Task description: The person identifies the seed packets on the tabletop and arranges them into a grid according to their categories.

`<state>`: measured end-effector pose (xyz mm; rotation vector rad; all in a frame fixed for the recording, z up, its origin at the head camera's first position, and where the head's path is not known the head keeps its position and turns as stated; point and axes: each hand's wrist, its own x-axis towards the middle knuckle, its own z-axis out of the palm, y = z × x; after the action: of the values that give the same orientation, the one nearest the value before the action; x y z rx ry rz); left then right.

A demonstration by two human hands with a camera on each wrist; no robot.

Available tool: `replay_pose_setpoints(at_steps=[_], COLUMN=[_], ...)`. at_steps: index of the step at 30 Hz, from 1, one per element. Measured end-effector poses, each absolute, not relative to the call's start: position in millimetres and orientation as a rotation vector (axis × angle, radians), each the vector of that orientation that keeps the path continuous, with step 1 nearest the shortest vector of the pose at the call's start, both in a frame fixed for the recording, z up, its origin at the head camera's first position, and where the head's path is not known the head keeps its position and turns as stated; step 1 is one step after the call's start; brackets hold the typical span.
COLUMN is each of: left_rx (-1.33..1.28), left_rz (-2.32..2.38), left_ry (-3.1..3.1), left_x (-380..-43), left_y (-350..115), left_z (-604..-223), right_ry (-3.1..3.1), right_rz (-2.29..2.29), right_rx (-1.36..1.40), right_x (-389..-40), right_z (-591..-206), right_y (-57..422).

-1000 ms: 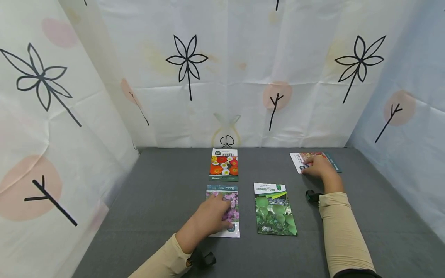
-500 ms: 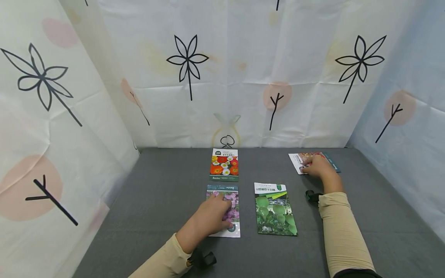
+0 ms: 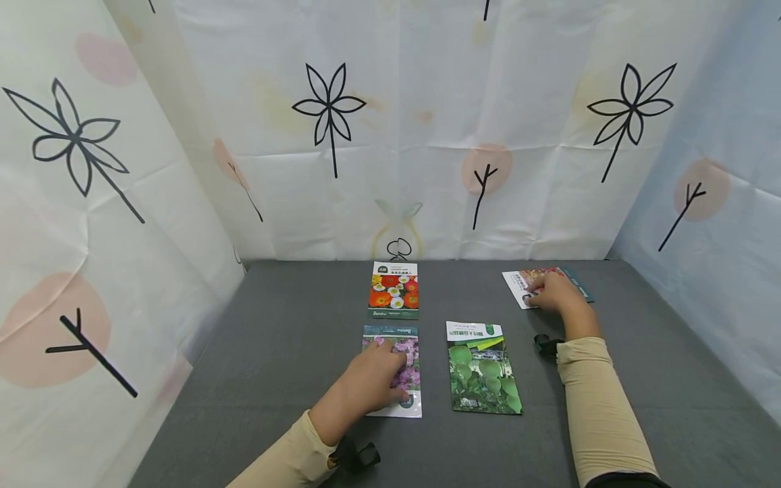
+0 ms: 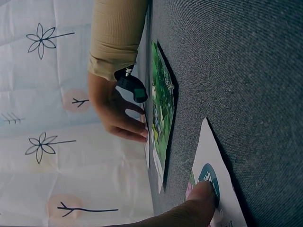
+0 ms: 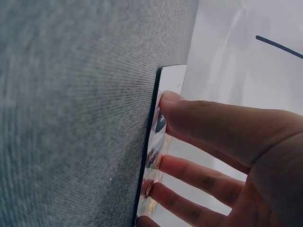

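My left hand [image 3: 369, 379] rests on a seed packet with purple flowers [image 3: 407, 352], hiding part of its face. In the left wrist view its thumb [image 4: 202, 198] lies on the packet's white end. At the far right, the fingertips of my right hand [image 3: 563, 298] touch a seed packet with red flowers [image 3: 515, 283], which lies sideways. The right wrist view shows that hand's thumb and spread fingers pressing on the packet's face. Between the hands lies a seed packet with green leaves [image 3: 485, 373]. Behind the purple one is an orange-flower seed packet [image 3: 393, 291].
The packets lie on a grey cloth-covered table [image 3: 274, 339]. White printed curtains [image 3: 427, 102] stand around its back and sides. Each wrist carries a small black camera mount [image 3: 360, 454].
My right hand has slid the red-flower packet slightly left and toward me. The left hand and the other packets have stayed in place.
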<state>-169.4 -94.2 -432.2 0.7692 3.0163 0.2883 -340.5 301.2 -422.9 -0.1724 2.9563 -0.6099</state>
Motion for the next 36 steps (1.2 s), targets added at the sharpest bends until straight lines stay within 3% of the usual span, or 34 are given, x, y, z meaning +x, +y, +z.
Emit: replay_pose_setpoints(at_steps=[36], left_rx=[0.771], left_rz=[0.284], left_ry=[3.025], left_x=[-168.1], left_y=[-94.3], left_z=[-431.8], right_ry=[2.938], right_rz=[-0.612], right_rx=[-0.237], right_x=[-338.7], right_z=[-419.6], right_y=[284.5])
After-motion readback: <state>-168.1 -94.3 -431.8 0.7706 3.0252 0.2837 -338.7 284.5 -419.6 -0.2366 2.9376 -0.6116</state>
